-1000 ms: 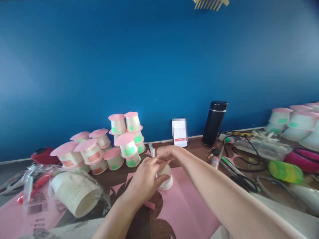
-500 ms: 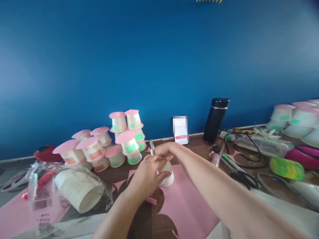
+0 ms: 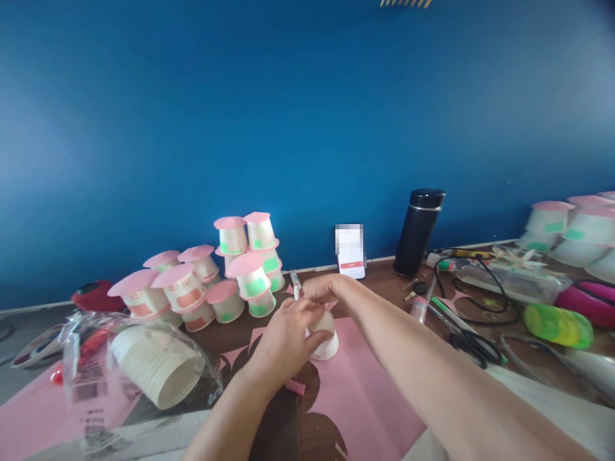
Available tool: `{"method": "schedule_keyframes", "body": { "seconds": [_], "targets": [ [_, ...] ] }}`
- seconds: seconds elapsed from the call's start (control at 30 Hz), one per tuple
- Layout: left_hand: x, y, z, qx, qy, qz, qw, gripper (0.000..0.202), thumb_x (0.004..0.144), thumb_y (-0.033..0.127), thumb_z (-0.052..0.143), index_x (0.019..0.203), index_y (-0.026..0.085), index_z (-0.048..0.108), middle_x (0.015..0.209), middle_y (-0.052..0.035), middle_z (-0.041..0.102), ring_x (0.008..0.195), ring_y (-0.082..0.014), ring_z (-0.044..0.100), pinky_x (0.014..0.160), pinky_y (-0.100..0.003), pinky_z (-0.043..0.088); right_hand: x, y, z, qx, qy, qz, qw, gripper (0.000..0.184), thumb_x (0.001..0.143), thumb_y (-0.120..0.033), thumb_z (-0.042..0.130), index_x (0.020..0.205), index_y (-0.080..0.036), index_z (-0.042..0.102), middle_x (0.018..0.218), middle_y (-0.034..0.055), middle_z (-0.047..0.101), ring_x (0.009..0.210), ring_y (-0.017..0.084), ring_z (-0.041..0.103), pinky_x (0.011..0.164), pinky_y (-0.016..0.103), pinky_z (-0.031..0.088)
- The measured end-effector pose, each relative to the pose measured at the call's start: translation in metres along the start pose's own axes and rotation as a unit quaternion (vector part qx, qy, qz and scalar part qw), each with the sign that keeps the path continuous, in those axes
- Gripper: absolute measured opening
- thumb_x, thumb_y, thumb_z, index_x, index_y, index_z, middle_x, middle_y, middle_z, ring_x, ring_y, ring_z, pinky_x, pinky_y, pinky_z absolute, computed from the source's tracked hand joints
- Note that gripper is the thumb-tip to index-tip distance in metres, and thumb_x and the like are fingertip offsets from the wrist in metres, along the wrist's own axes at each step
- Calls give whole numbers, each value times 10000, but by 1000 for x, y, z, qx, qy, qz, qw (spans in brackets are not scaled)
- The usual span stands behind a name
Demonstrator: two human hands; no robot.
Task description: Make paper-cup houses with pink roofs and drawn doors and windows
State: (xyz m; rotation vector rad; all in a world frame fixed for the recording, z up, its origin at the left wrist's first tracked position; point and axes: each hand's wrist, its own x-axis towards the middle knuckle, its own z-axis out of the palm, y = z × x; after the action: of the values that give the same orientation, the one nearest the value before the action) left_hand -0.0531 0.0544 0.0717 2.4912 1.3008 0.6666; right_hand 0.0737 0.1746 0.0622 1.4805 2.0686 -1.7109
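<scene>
An upside-down white paper cup (image 3: pixel 328 346) stands on pink paper in front of me. My left hand (image 3: pixel 291 331) grips it, thumb along the near side and fingers over the top. Just behind it, my right hand (image 3: pixel 321 288) reaches across with curled fingers at the cup's far side. Its fingertips, and anything between them, are hidden by my left hand. A slim white pen-like stick (image 3: pixel 296 286) shows beside the right hand's knuckles; I cannot tell whether it is held. The pink sheet (image 3: pixel 368 390) under the cup has rounded cut-outs along its left side.
Stacked cups with pink paper discs (image 3: pixel 250 269) stand at left, more (image 3: pixel 550 218) far right. A bagged cup sleeve (image 3: pixel 156 365) lies near left. A phone (image 3: pixel 350 253) and black flask (image 3: pixel 419 232) stand by the blue wall. Scissors (image 3: pixel 473 346), cable and green bottle (image 3: pixel 558 325) lie right.
The whole view has shifted slightly, so things appear a little farther right. Both hands stay at the cup in nearly the same pose.
</scene>
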Motion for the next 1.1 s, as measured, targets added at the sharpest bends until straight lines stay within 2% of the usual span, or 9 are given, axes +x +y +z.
{"method": "schedule_keyframes", "body": {
  "seconds": [0.2,0.3,0.47,0.57,0.63,0.7,0.8,0.93,1.1],
  "targets": [
    [0,-1,1,-1,3,-1,1000,230,833,343,609,1033,249,674,1132,-15,648,979,-253,521,856,-391,428,-36,6,-11,-11,130,-120,984,295,916,-313,586,1169,-161,579,1163,68,617,950,197,638,791,391,543],
    [-1,-2,1,-8,14,-3,1000,257,831,350,616,1060,247,669,1142,-25,646,1026,-262,523,884,-396,431,-70,13,-4,-9,255,-184,949,248,905,-333,585,1061,-148,641,921,33,680,794,170,652,699,327,534],
    [-1,-2,2,12,14,5,1000,235,817,326,640,1035,243,669,1090,-32,666,989,-253,555,836,-376,456,-147,35,41,-16,430,-287,856,179,893,-318,562,966,-206,680,933,29,697,863,173,627,741,285,473],
    [0,-2,1,25,17,29,999,231,816,309,647,1028,222,673,1071,-41,674,976,-237,568,869,-374,446,-175,48,75,-99,390,-403,822,167,866,-205,566,989,-230,676,736,-3,673,572,116,576,512,231,428],
    [1,-1,0,30,18,38,999,231,816,311,647,1023,212,675,1060,-47,675,970,-232,572,875,-375,443,-175,54,93,-145,344,-428,823,210,867,-148,534,1004,-229,670,793,12,699,534,101,558,491,224,421],
    [2,1,-2,33,16,41,998,198,816,291,646,994,212,681,1039,-41,681,958,-225,575,871,-372,441,-163,56,107,-176,333,-436,817,240,865,-149,528,1052,-225,658,840,35,713,690,139,635,606,240,476],
    [1,5,-5,27,11,42,999,138,826,269,634,940,215,688,1000,-24,687,945,-212,578,879,-364,434,-137,56,120,-195,328,-399,834,219,892,-194,507,1043,-212,664,849,55,719,728,157,659,647,244,493],
    [0,8,-6,23,18,25,999,148,816,295,642,942,233,690,1029,-14,679,958,-211,574,881,-349,438,-113,53,126,-199,333,-305,870,208,918,-235,475,933,-233,682,853,38,716,744,159,664,691,238,490],
    [0,5,-3,41,14,25,999,155,819,305,630,946,239,691,1054,-12,680,989,-223,568,881,-350,443,-100,54,126,-181,360,-260,877,168,894,-223,493,910,-233,660,921,36,706,768,170,660,685,242,481]
  ]
}}
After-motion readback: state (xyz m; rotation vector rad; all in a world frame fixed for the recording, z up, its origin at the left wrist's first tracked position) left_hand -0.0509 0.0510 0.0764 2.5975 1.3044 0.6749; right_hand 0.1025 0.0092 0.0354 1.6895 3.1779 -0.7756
